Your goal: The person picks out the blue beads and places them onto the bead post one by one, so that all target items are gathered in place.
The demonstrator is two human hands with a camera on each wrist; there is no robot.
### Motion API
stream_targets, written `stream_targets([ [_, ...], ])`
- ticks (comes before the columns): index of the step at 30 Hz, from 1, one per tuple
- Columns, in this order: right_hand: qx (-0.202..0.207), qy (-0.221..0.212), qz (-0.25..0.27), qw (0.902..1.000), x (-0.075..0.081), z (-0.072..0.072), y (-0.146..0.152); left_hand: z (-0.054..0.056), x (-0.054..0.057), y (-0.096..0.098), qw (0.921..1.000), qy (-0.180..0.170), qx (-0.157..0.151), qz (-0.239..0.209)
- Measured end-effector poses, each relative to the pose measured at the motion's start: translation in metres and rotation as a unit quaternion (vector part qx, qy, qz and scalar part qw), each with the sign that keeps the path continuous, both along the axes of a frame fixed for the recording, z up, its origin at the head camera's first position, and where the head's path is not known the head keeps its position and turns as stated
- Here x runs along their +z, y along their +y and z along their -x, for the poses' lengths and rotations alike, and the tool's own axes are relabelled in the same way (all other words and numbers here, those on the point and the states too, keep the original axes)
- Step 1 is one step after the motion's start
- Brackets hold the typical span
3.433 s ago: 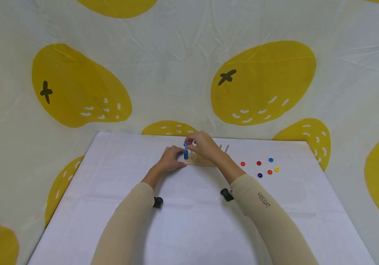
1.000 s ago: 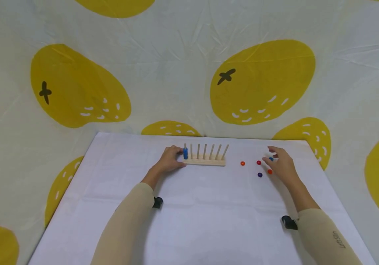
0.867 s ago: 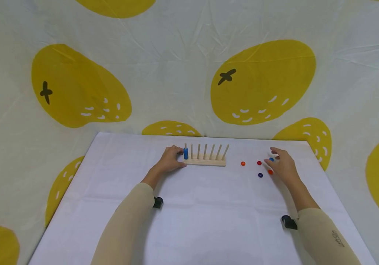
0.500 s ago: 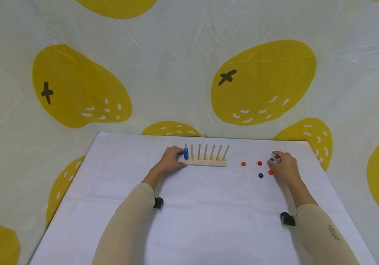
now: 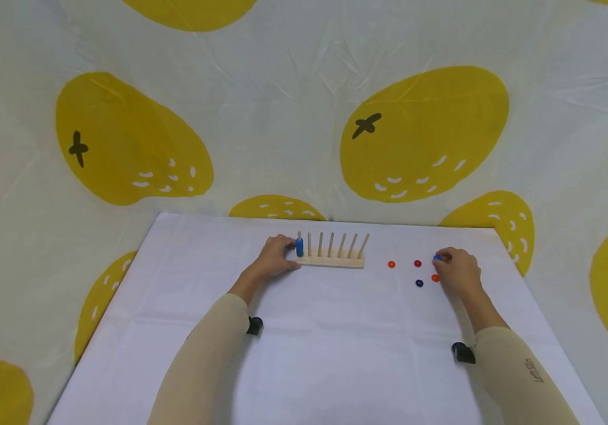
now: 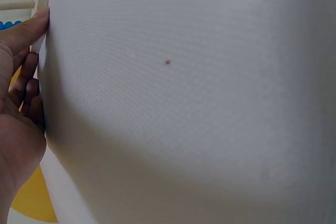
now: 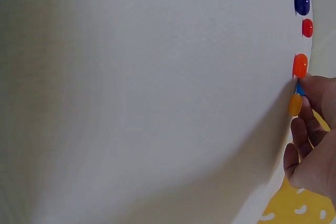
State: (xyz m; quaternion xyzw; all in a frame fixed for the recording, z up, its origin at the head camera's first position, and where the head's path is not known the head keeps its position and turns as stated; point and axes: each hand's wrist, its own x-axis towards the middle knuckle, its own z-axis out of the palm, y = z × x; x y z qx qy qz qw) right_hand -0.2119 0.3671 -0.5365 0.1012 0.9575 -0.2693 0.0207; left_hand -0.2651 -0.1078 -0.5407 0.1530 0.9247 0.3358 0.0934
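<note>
My left hand (image 5: 274,257) grips the left end of a wooden peg board (image 5: 330,261), thumb at its front and fingers behind. Several blue rings (image 5: 299,248) are stacked on the leftmost peg; the other upright pegs are bare. Over on the right, my right hand (image 5: 459,268) pinches a blue ring (image 5: 437,258) between thumb and fingertips, at or just above the table. In the right wrist view, that blue ring (image 7: 300,88) shows partly behind an orange ring (image 7: 300,65). A yellow ring (image 7: 295,105) lies close by the fingers; the hand covers it in the head view.
Between the board and my right hand lie an orange ring (image 5: 391,264), a red ring (image 5: 418,264) and a dark purple ring (image 5: 419,283). A white cloth (image 5: 304,366) covers the table. Behind it hangs a fruit-patterned curtain (image 5: 283,118).
My right hand has gone from the leftmost peg, where it held a blue ring, to the loose rings on the right. Its fingers have since closed on another blue ring. The left hand stays put.
</note>
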Motion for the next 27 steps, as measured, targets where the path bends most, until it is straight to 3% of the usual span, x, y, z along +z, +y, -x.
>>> stream_targets([
  [18,0.003,0.014,-0.006,0.9999,0.002,-0.007,0.003,-0.001,-0.001,0.003,1.0000,0.009,-0.002,-0.001],
  [27,0.013,0.063,-0.003,0.9979,0.010,-0.009,-0.003,-0.003,0.001,0.001,1.0000,0.007,0.004,0.004],
])
